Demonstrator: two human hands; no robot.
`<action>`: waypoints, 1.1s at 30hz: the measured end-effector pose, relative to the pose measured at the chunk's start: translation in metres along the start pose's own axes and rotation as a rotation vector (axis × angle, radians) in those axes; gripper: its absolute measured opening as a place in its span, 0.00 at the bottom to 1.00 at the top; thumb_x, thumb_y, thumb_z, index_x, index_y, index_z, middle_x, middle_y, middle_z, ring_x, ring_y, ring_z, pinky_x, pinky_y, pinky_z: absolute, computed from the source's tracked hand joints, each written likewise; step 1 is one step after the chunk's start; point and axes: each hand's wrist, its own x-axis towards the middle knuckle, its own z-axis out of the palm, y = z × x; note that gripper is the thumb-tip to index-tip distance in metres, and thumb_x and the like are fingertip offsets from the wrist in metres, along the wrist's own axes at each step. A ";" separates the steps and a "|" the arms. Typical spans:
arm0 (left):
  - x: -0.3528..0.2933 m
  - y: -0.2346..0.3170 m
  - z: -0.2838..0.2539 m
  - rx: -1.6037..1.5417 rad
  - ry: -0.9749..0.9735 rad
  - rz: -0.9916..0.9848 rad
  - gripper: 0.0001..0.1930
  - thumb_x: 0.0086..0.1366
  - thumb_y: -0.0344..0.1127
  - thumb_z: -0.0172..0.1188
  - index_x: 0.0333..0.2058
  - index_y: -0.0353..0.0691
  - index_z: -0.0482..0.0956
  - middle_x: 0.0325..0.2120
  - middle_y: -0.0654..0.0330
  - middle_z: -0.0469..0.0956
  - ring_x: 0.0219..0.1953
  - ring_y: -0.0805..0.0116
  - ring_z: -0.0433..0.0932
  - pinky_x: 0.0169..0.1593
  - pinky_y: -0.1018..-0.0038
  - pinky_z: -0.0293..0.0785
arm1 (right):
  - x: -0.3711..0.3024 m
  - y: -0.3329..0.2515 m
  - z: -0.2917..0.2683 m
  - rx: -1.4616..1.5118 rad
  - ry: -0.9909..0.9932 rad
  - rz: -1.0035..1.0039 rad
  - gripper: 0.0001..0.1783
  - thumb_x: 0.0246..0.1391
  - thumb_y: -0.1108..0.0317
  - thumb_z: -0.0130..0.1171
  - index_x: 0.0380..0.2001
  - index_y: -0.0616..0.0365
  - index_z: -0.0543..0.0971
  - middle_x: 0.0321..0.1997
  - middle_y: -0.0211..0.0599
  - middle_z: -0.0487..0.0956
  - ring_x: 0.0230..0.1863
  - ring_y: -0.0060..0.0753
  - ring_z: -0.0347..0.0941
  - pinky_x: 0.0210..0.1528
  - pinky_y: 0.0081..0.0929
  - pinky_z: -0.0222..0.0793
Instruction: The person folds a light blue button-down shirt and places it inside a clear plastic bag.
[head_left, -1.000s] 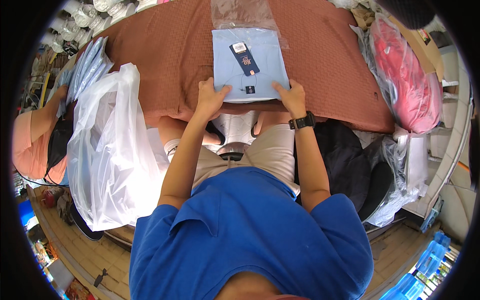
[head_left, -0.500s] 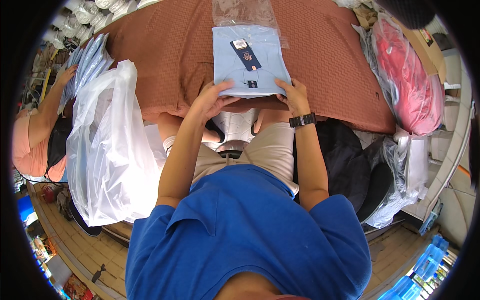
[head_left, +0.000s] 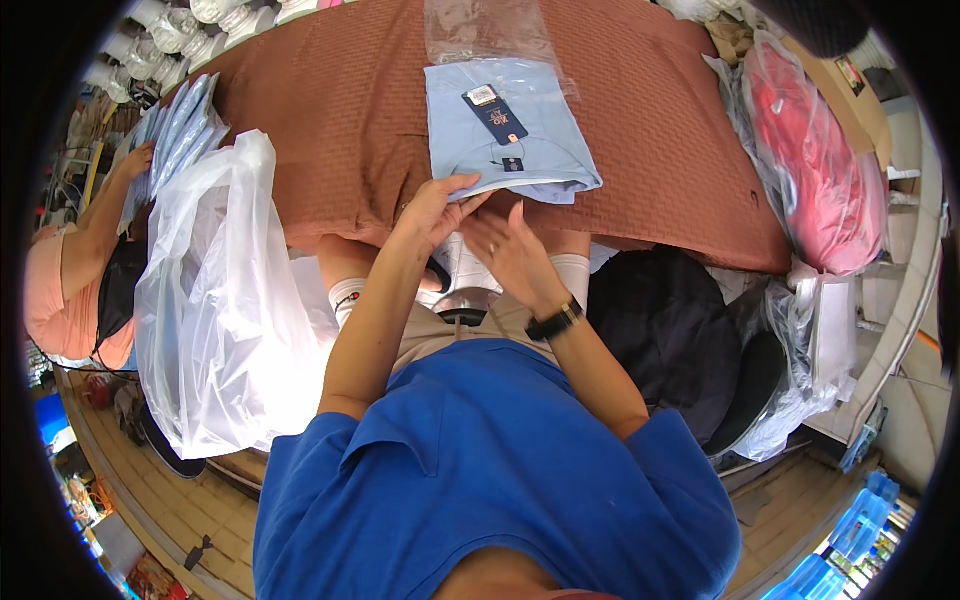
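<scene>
Head view: we note folded light-blue garment [head_left: 550, 125] at near edge of brown-covered desk [head_left: 340, 120]. Left hand [head_left: 432, 213] pinches near-left corner; right hand [head_left: 520, 262] empty, fingers extended. We judge step: squaring near edge; next calls for right-hand grip.

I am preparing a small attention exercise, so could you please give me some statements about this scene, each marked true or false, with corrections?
1. The left hand pinches the near edge of the light-blue garment. True.
2. The right hand lies flat on top of the garment. False: it is on the wearer's side of the near edge, fingers extended.
3. A dark tag lies on the garment. True.
4. The wristwatch is on the left wrist. False: it is on the right.
5. The red bundle in clear plastic is at the picture's left. False: it is at the right.
</scene>
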 end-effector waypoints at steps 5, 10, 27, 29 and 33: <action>0.002 0.006 -0.009 0.068 -0.019 0.002 0.19 0.65 0.25 0.60 0.49 0.14 0.69 0.46 0.40 0.77 0.44 0.54 0.83 0.49 0.71 0.86 | 0.048 -0.026 0.018 0.176 -0.172 -0.219 0.27 0.66 0.49 0.56 0.58 0.56 0.70 0.55 0.38 0.75 0.58 0.35 0.72 0.59 0.43 0.71; -0.025 0.010 0.009 0.686 0.115 0.061 0.21 0.67 0.39 0.63 0.49 0.24 0.75 0.36 0.49 0.83 0.27 0.67 0.83 0.35 0.77 0.82 | 0.067 -0.036 0.004 -0.146 0.015 -0.226 0.26 0.69 0.59 0.51 0.63 0.61 0.63 0.61 0.49 0.71 0.61 0.50 0.70 0.59 0.53 0.72; 0.163 0.120 -0.049 0.873 0.107 0.762 0.18 0.68 0.21 0.54 0.56 0.28 0.71 0.51 0.48 0.78 0.49 0.64 0.80 0.51 0.72 0.80 | 0.072 -0.037 -0.029 0.143 0.114 -0.202 0.16 0.66 0.72 0.53 0.54 0.68 0.73 0.52 0.44 0.79 0.46 0.37 0.81 0.44 0.29 0.85; 0.173 0.113 -0.017 0.568 0.005 0.475 0.19 0.69 0.22 0.54 0.58 0.28 0.70 0.52 0.50 0.78 0.49 0.67 0.81 0.51 0.73 0.80 | 0.071 -0.045 -0.049 0.154 0.156 -0.210 0.16 0.66 0.72 0.52 0.54 0.69 0.73 0.52 0.45 0.79 0.46 0.37 0.81 0.43 0.29 0.86; 0.186 0.128 -0.029 0.555 -0.067 0.413 0.22 0.65 0.22 0.58 0.58 0.29 0.72 0.50 0.49 0.80 0.52 0.64 0.79 0.52 0.72 0.78 | 0.069 -0.046 -0.044 0.165 0.094 -0.144 0.13 0.64 0.72 0.56 0.50 0.66 0.74 0.50 0.43 0.80 0.44 0.36 0.81 0.41 0.28 0.86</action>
